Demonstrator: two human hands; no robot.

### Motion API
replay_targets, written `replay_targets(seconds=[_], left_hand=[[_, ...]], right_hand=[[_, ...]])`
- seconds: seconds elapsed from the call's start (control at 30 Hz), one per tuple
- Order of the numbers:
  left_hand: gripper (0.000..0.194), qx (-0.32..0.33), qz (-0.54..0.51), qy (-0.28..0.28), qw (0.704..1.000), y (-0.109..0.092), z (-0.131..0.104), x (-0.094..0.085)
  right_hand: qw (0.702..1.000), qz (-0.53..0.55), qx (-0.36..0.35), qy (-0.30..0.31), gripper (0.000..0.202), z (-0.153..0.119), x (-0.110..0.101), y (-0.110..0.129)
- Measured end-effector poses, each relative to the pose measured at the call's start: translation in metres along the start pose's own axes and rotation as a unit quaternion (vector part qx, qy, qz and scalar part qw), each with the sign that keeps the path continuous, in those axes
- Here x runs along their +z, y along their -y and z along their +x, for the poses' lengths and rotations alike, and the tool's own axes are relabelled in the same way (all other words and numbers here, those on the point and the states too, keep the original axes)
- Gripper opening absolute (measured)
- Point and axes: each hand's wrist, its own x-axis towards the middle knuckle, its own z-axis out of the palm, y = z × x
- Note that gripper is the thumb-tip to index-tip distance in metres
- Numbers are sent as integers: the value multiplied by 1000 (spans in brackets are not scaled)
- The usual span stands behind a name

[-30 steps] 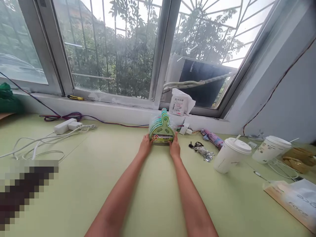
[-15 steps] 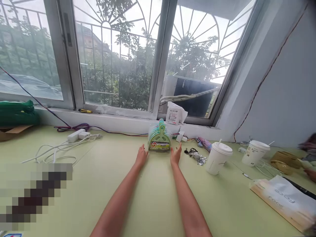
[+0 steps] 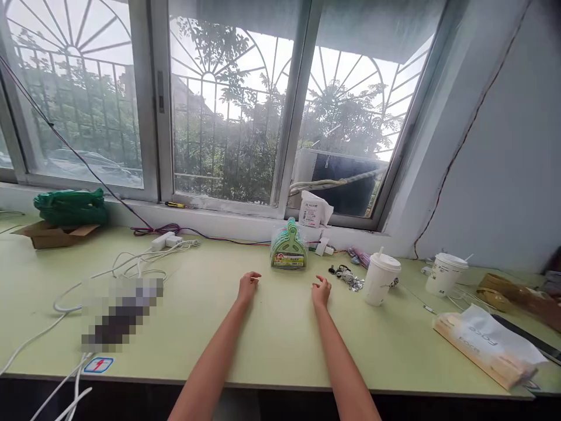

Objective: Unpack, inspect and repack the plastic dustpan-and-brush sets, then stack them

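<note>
A packaged stack of small green dustpan-shaped items (image 3: 289,248) stands upright at the back of the pale green table (image 3: 280,351), near the window ledge. A coloured label crosses its lower front. My left hand (image 3: 249,286) is in front of the pack and to its left, fingers apart and curved inward, holding nothing. To the right of the pack, also nearer me, my right hand (image 3: 322,291) has its fingers loosely bent and apart, with nothing in it. Neither hand touches the pack. Keys (image 3: 348,277) lie just beyond my right hand.
Two white lidded cups (image 3: 381,279) (image 3: 446,275) and a tissue pack (image 3: 486,345) are at the right. White cables (image 3: 131,260), a cardboard box (image 3: 56,234) and a green bag (image 3: 70,207) lie left. A white packet (image 3: 315,210) rests on the ledge.
Both hands have drawn back from the sides of the pack toward me and moved farther apart. The camera view has shifted, showing more of the table's left side and its front edge.
</note>
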Motion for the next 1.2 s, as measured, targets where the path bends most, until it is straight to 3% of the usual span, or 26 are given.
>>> replay_targets(seconds=[0.37, 0.5, 0.67, 0.8, 0.97, 1.07, 1.2], left_hand=[[36, 9, 22, -4, 1000, -2, 12, -6], [36, 10, 21, -10, 1000, 2, 16, -17], [35, -32, 11, -71, 997, 13, 23, -31], [21, -16, 13, -89, 996, 20, 30, -28], [20, -30, -14, -101, 994, 19, 28, -20], [24, -33, -25, -101, 994, 20, 26, -12], [36, -46, -41, -67, 996, 24, 26, -2]], right_hand=[[1000, -8, -2, -18, 30, 13, 12, -13], [999, -21, -31, 12, 32, 9, 15, -15], [991, -37, -100, 77, 33, 10, 24, -10], [992, -89, -83, 41, 31, 36, 34, 12], [991, -105, -73, 34, 47, 77, 54, 39], [978, -164, -110, 69, 51, 98, 66, 38], [967, -220, -97, 81, 44, 118, 71, 19]])
